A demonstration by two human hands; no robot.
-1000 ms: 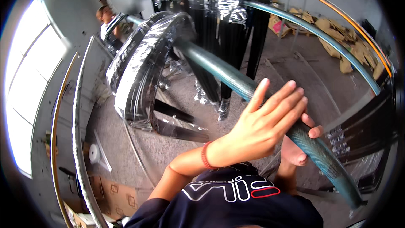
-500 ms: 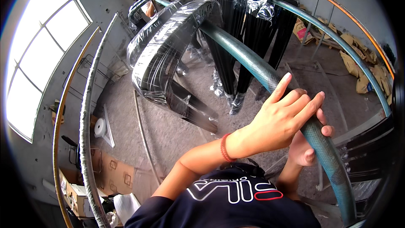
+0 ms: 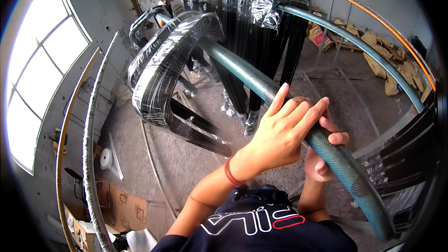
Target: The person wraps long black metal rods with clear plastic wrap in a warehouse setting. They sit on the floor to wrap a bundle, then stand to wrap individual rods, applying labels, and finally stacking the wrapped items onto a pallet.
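Overhead, the left hand (image 3: pixel 280 135) is draping loosely curled fingers over the green rail (image 3: pixel 326 149); the right hand (image 3: pixel 322 158) is gripping it from beneath, its long axis running up-left toward the wrapped black frames (image 3: pixel 163 74).

Bright light pours in from the window (image 3: pixel 44 79) on my left, so white it hides the outside. The room is well lit. Straight poles bend near the dark round edges.
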